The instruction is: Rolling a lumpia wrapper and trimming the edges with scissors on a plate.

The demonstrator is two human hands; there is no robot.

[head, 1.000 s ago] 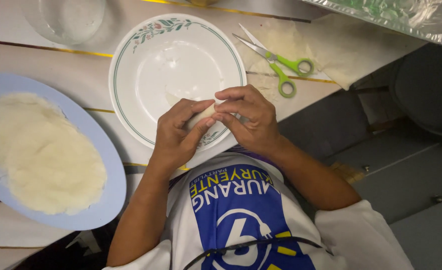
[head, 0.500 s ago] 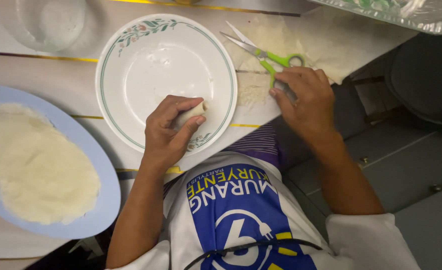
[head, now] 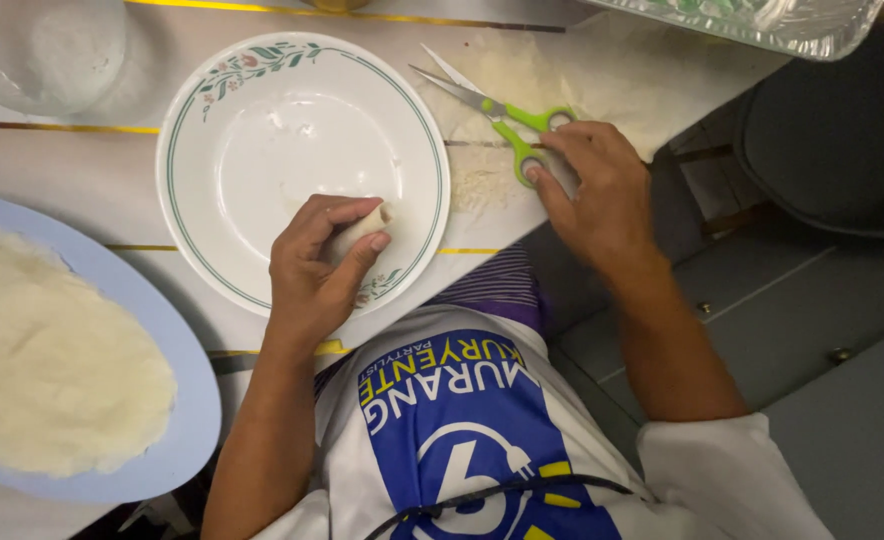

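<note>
Our left hand (head: 314, 270) clamps a small pale roll (head: 362, 227) over the white floral-rimmed plate (head: 212, 110) | our right hand (head: 592, 190) rests fingertips on green-handled scissors (head: 502, 118), fingers loose | blue plate (head: 187, 400) of pale wrappers at left | foil tray (head: 762, 25) at top right | pale plank table (head: 82, 170).

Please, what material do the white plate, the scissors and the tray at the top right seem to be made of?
Plate: likely glazed ceramic, since it is glossy white with a painted green rim line and flowers; melamine is possible. Scissors: metal blades, grey and shiny, with green handles that look like smooth plastic. Tray: probably aluminium foil, silvery and crinkled, though only its edge shows.
</note>
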